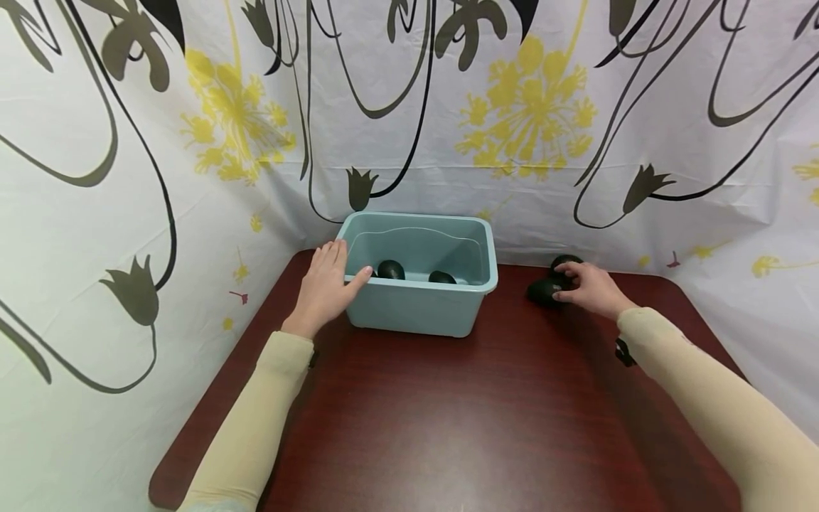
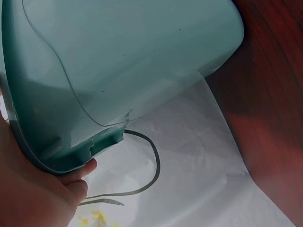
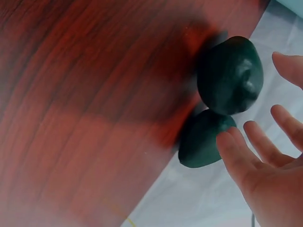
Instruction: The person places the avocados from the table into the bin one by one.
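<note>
Two dark green avocados sit side by side near the far right of the table: the nearer avocado (image 3: 230,75) and, behind it, the farther avocado (image 3: 203,142). Around them my right hand (image 1: 591,288) reaches with thumb and fingers spread apart; in the right wrist view, a fingertip overlaps the farther avocado. My left hand (image 1: 325,288) rests at the left rim of a light blue-green plastic bin (image 1: 416,309), fingers straight and thumb stretched over the near corner. Inside the bin lie a dark avocado (image 1: 391,269) and another avocado (image 1: 441,276), both partly hidden by the front wall.
The bin stands at the back of a dark red wooden table (image 1: 448,412). A white patterned cloth (image 1: 397,142) hangs behind and along the left side, close to the table's edges.
</note>
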A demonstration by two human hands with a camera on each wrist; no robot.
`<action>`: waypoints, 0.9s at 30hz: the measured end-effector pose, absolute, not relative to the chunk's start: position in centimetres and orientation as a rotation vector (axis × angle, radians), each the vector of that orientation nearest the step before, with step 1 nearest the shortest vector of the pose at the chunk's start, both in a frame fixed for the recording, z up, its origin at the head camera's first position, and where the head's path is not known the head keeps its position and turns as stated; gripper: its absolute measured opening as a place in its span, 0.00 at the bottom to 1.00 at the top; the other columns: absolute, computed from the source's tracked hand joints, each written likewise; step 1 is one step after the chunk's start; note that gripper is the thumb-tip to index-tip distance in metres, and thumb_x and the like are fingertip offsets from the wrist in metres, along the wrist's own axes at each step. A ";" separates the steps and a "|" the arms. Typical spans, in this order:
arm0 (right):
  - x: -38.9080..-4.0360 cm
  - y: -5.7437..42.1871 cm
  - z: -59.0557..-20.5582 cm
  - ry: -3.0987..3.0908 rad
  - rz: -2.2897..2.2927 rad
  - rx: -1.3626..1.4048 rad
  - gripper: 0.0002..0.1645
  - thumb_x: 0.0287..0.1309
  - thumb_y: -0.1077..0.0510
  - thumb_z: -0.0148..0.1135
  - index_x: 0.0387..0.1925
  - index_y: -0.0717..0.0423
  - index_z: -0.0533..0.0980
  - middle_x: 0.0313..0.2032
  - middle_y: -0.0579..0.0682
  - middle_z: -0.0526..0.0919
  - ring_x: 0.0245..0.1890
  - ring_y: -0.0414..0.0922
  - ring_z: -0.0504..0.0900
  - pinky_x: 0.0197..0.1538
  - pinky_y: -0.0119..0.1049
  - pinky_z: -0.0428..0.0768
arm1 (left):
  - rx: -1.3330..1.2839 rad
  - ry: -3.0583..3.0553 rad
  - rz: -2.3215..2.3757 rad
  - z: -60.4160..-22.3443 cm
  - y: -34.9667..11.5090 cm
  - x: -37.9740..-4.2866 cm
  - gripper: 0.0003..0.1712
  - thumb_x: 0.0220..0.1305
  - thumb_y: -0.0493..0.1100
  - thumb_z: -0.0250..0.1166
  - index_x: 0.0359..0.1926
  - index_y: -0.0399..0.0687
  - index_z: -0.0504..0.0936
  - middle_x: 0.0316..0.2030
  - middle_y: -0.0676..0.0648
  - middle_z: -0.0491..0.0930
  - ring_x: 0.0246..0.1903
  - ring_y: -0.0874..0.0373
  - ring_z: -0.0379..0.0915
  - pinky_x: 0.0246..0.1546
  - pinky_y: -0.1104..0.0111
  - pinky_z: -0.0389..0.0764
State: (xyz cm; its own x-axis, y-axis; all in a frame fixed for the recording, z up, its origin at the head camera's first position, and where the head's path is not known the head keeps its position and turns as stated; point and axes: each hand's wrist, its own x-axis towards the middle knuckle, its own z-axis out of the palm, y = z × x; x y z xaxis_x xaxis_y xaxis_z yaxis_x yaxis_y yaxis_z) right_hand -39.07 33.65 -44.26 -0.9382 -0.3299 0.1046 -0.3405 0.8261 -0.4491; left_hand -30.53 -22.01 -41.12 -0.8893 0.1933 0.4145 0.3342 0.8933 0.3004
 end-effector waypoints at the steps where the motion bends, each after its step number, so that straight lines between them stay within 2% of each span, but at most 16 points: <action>1: -39.1 33.7 -44.4 -2.984 0.746 0.546 0.38 0.58 0.48 0.74 0.66 0.57 0.71 0.58 0.69 0.74 0.54 0.64 0.75 0.53 0.62 0.74 | -0.388 -2.680 -0.520 -41.1 -22.0 -30.5 0.58 0.69 0.77 0.41 0.77 0.33 0.51 0.76 0.36 0.52 0.76 0.43 0.44 0.76 0.55 0.41; 8: -39.3 33.8 -45.5 -3.009 0.766 0.513 0.41 0.57 0.46 0.74 0.67 0.58 0.70 0.59 0.69 0.74 0.55 0.64 0.75 0.54 0.62 0.73 | -0.384 -2.683 -0.513 -41.1 -22.0 -30.5 0.57 0.69 0.77 0.41 0.77 0.33 0.52 0.76 0.35 0.52 0.76 0.43 0.44 0.76 0.54 0.41; 15: -39.8 33.7 -46.6 -2.999 0.796 0.505 0.40 0.56 0.49 0.75 0.67 0.57 0.70 0.59 0.71 0.74 0.58 0.66 0.72 0.56 0.63 0.71 | -0.376 -2.681 -0.517 -41.1 -21.9 -30.4 0.58 0.69 0.78 0.40 0.78 0.34 0.51 0.76 0.36 0.52 0.76 0.44 0.44 0.76 0.55 0.41; 27: -40.5 33.3 -48.0 -2.964 0.807 0.477 0.41 0.54 0.51 0.77 0.66 0.56 0.70 0.59 0.71 0.73 0.57 0.69 0.72 0.53 0.66 0.72 | -0.360 -2.689 -0.532 -41.1 -22.0 -30.5 0.58 0.69 0.78 0.40 0.78 0.34 0.50 0.77 0.37 0.51 0.76 0.45 0.42 0.75 0.53 0.45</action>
